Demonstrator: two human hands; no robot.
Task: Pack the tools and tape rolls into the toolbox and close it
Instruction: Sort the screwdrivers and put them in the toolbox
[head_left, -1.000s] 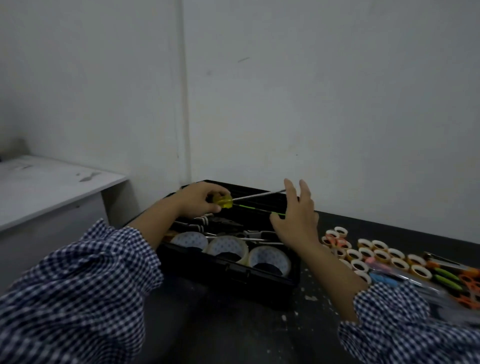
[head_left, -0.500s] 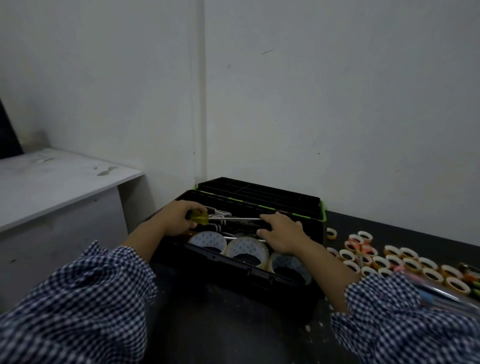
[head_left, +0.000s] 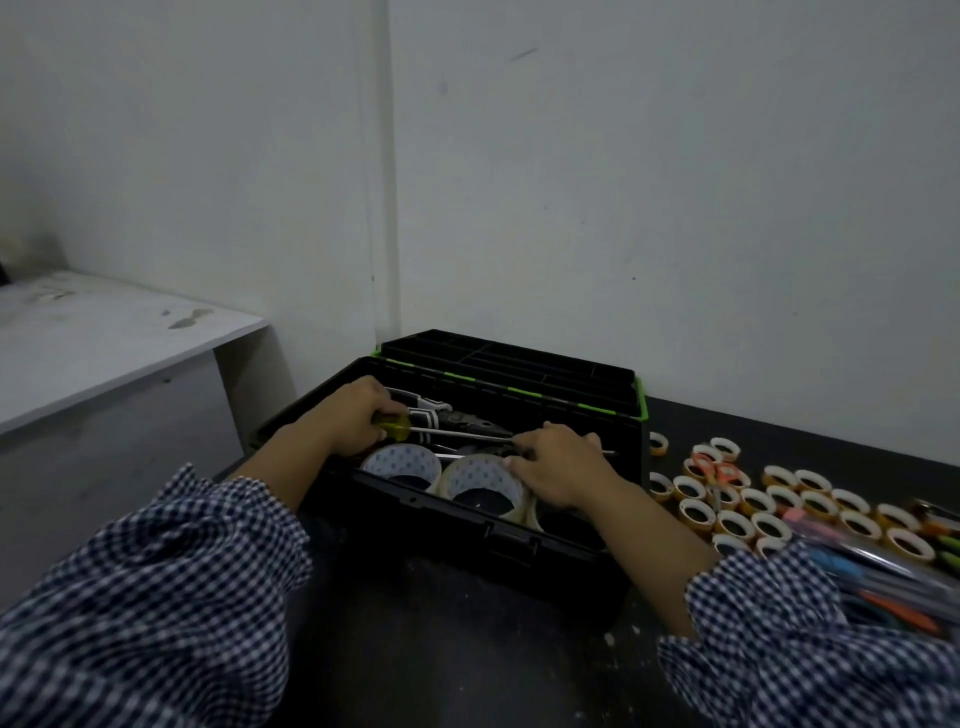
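Here, a screwdriver with a translucent yellow handle and thin steel shaft (head_left: 452, 428), lying low inside the black plastic toolbox with green trim (head_left: 631, 457), above the tools already packed there. Long axis running left to right across the toolbox, nearly parallel to its front wall. Left hand (head_left: 347, 418) clenched round the yellow handle at the toolbox's left end; right hand (head_left: 556, 465) toward the toolbox's right side, resting palm-down over the shaft's far end, fingers curled, though whether pinching the shaft or only steadying it cannot be told. So, one hand at each end, the shaft spanning the gap between them, the handle end lying to the left.

Just in front of the shaft, inside the toolbox along its front wall, large rolls of white dotted tape (head_left: 400, 465) standing side by side. Behind the shaft, a black tool with white stripes (head_left: 431, 413), partly hidden. Lid tray hinged back behind the toolbox, open. To the right of the toolbox, on the dark tabletop (head_left: 415, 649), many small orange-rimmed tape rolls (head_left: 779, 512) in rows, well outside it and not yet packed.

Likely step: settling the screwdriver flat among the tools, then letting go. Probably a matter of keeping the shaft level and lengthwise to clear the end walls.
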